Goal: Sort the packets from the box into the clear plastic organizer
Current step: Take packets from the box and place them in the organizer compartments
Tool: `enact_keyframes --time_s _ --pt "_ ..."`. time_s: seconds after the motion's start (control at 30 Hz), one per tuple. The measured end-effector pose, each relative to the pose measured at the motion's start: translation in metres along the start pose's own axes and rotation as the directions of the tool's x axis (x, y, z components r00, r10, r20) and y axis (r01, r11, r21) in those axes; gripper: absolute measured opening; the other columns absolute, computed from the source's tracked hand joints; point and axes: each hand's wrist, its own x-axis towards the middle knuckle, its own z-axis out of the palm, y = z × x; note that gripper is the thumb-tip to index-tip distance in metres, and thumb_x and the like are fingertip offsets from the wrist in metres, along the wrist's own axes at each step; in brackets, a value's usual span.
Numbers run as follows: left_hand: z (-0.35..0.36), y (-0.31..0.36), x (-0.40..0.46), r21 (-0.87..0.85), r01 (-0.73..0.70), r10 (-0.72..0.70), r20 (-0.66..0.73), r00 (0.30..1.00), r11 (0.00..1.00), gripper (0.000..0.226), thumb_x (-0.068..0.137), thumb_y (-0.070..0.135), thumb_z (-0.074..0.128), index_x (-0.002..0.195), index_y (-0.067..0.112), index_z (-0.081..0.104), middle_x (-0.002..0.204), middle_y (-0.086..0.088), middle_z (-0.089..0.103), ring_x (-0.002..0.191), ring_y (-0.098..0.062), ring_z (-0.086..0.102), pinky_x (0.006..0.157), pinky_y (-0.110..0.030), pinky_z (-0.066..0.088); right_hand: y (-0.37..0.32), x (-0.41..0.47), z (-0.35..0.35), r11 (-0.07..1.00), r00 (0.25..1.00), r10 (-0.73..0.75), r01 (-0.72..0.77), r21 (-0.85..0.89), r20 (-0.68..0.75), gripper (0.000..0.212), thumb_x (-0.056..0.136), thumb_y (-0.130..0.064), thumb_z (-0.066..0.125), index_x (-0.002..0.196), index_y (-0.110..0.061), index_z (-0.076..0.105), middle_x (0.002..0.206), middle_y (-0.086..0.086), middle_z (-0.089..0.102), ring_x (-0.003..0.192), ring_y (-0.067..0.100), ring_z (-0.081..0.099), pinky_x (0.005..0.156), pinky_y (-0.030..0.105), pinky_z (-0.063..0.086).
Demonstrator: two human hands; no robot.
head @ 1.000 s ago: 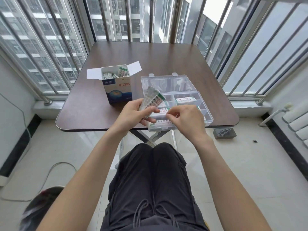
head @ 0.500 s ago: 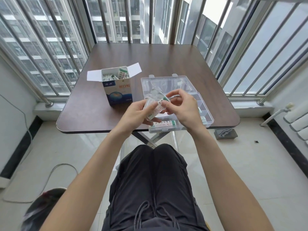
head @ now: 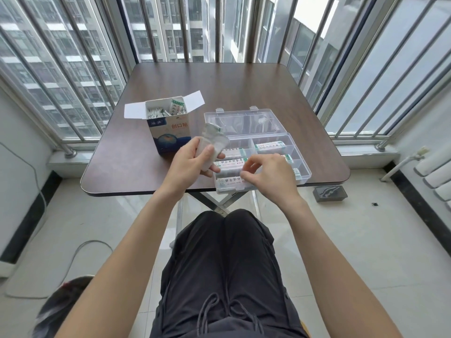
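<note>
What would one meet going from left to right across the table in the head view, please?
Box → left hand holding packets → right hand over the organizer.

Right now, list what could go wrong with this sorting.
1. The organizer sits at the table's near edge, its front corner about at the rim; a push from the right hand working over it might tip it off.
2. The left hand grips a fanned stack of packets in mid-air; some could slip to the floor.
</note>
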Motion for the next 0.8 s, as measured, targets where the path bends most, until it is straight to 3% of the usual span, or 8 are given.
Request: enact_keyframes --time_s 0.13,0.27,0.37,0.43,0.5,0.63,0.8 --pt "0.006 0.004 -0.001 -0.027 0.009 -0.007 0.082 0.997 1.000 0.019 0.099 0.012 0.043 0.117 0.007 0.046 0.099 -0.005 0.067 0.058 -0.006 0.061 0.049 -0.016 0.047 0.001 0.002 -0.004 0.988 1.000 -0.021 0.019 -0.152 -0.013 0.012 0.083 -0.035 0.067 0.084 -0.023 0.069 0.085 -0.007 0.055 0.089 0.014 0.049 0.065 0.025 0.031" --pt "0.009 0.005 0.000 -0.020 0.023 -0.020 0.116 0.993 1.000 0.021 0.101 0.010 0.037 0.118 0.010 0.048 0.098 -0.005 0.063 0.058 -0.003 0.055 0.047 -0.016 0.041 0.006 0.003 -0.007 0.988 1.000 0.007 -0.004 -0.153 0.019 0.012 0.084 -0.034 0.067 0.088 -0.023 0.070 0.089 -0.006 0.053 0.084 0.011 0.046 0.066 0.025 0.033" --pt "0.012 0.004 0.001 -0.020 0.036 -0.033 0.116 0.993 0.999 0.018 0.101 0.012 0.036 0.110 0.015 0.052 0.089 -0.004 0.056 0.057 -0.003 0.049 0.046 -0.016 0.037 0.006 0.004 -0.010 0.993 0.996 0.017 -0.006 0.119 -0.092 0.012 0.088 -0.027 0.062 0.086 -0.017 0.068 0.083 -0.005 0.063 0.074 0.009 0.054 0.063 0.023 0.044" --pt "0.014 0.005 0.002 -0.024 0.056 -0.053 0.109 0.993 0.998 0.018 0.102 0.017 0.036 0.107 0.018 0.053 0.083 -0.003 0.053 0.056 -0.004 0.048 0.046 -0.017 0.034 -0.001 0.004 -0.014 0.906 0.995 0.064 -0.026 0.422 -0.075 0.014 0.091 -0.028 0.060 0.093 -0.015 0.063 0.081 -0.003 0.064 0.063 0.008 0.059 0.055 0.017 0.048" --pt "0.019 0.005 0.003 -0.017 0.068 -0.066 0.094 0.993 0.998 0.022 0.102 0.026 0.034 0.105 0.020 0.056 0.078 -0.005 0.052 0.055 -0.007 0.048 0.045 -0.018 0.033 -0.009 0.004 -0.015 0.792 0.997 0.080 -0.063 0.607 0.000 0.022 0.089 -0.027 0.064 0.103 -0.012 0.058 0.085 0.004 0.064 0.055 0.008 0.061 0.050 0.019 0.050" --pt "0.027 0.006 0.004 0.023 0.059 -0.060 0.033 0.998 0.998 0.029 0.103 0.026 0.034 0.105 0.010 0.058 0.068 -0.002 0.053 0.052 -0.009 0.051 0.042 -0.017 0.035 -0.017 0.007 -0.008 0.685 0.994 0.109 -0.067 0.725 -0.011 0.031 0.083 -0.015 0.072 0.108 -0.010 0.053 0.085 0.008 0.062 0.056 0.011 0.065 0.053 0.022 0.054" --pt "0.024 0.010 0.001 0.017 0.008 -0.009 0.053 0.999 1.000 0.020 0.098 0.017 0.048 0.108 0.007 0.062 0.082 0.000 0.066 0.059 -0.012 0.067 0.049 -0.018 0.048 -0.017 0.009 -0.003 0.639 0.989 0.139 -0.056 0.767 -0.044 0.029 0.082 -0.011 0.072 0.105 -0.009 0.054 0.091 0.013 0.064 0.059 0.015 0.067 0.057 0.025 0.056"
